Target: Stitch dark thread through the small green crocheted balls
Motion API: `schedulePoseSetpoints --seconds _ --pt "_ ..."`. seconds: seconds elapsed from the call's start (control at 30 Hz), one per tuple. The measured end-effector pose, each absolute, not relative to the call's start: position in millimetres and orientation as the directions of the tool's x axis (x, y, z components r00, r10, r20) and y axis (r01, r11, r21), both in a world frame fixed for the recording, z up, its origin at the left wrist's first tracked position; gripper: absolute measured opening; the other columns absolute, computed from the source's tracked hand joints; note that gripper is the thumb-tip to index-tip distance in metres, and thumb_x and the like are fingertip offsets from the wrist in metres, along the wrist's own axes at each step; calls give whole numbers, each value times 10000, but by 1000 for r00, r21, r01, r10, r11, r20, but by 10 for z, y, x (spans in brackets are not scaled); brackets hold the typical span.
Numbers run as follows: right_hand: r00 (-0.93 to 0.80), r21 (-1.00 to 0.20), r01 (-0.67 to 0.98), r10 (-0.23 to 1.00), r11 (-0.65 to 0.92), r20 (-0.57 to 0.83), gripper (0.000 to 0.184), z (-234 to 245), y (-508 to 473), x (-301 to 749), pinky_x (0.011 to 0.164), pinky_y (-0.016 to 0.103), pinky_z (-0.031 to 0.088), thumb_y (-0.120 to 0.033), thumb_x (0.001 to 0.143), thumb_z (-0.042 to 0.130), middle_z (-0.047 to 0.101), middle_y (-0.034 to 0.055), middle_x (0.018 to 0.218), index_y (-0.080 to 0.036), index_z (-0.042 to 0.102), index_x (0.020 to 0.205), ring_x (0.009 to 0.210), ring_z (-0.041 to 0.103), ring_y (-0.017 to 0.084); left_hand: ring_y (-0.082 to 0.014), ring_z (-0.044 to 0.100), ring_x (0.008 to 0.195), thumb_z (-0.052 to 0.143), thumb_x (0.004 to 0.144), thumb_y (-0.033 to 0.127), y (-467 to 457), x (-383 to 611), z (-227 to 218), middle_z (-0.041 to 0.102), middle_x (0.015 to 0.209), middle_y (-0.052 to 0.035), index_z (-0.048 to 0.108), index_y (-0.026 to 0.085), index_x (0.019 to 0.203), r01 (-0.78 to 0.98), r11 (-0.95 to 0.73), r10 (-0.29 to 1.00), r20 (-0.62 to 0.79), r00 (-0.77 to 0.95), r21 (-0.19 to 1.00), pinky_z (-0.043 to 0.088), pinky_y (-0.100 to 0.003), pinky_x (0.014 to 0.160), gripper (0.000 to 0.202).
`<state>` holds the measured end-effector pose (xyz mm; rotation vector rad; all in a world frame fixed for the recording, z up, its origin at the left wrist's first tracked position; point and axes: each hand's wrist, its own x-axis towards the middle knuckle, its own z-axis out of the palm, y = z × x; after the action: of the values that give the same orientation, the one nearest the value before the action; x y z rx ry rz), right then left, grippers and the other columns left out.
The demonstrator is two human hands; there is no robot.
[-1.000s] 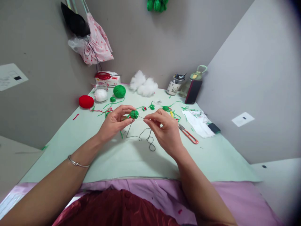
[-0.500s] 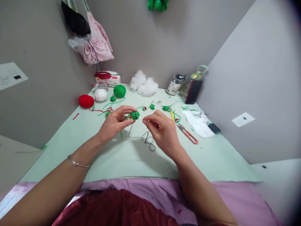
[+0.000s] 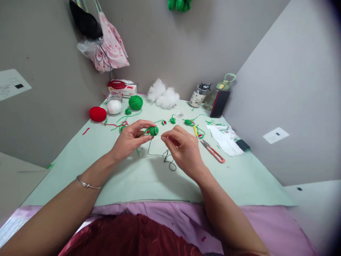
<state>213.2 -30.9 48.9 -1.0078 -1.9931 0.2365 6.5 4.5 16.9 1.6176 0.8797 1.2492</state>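
My left hand [image 3: 131, 137] pinches a small green crocheted ball [image 3: 153, 131] between thumb and fingers. A red-and-white bit shows beside the ball at the fingers. A short pale line, perhaps part of a needle, lies on the ball's surface. Dark thread [image 3: 157, 154] runs from beneath the ball and lies in loops on the table. Just right of the ball, apart from it, my right hand [image 3: 182, 149] has thumb and forefinger pressed together. Whatever is in that pinch is too small to make out.
Orange-handled thread snips [image 3: 213, 152] lie right of my right hand, near a white cloth [image 3: 226, 140]. Behind are small green crocheted pieces [image 3: 172, 120], a green yarn ball [image 3: 135, 102], a red yarn ball [image 3: 97, 114], white stuffing [image 3: 163, 95] and a propped phone [image 3: 220, 104].
A thin pale needle spanned ball and right fingertips before; now a gap shows between them. The left hand and ball have hardly moved, and the dark thread has shifted slightly.
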Motion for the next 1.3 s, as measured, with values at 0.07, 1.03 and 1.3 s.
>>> schedulePoseSetpoints --seconds 0.07,1.03,1.3 --pt "-299 -507 565 734 651 609 137 489 -313 2128 617 256 378 -139 959 599 519 -2 741 -190 672 856 647 476 114 -68 439 565 792 829 271 40 66 176 716 1086 -35 738 259 1093 25 -363 907 346 241 932 355 -229 487 270" --pt "-154 -887 256 922 385 356 119 422 -276 1998 585 263 382 -264 891 634 603 -5 736 -181 651 808 611 457 105 -106 473 583 832 793 309 11 107 140 652 822 -14 746 247 977 21 -379 917 373 142 925 337 -253 488 212" --pt "-179 -885 269 923 380 341 122 456 -286 2033 593 264 380 -249 886 628 660 19 831 -164 714 870 621 459 94 -86 333 530 814 818 289 16 74 126 645 826 -5 757 282 1005 70 -402 909 389 148 913 251 -284 491 196"
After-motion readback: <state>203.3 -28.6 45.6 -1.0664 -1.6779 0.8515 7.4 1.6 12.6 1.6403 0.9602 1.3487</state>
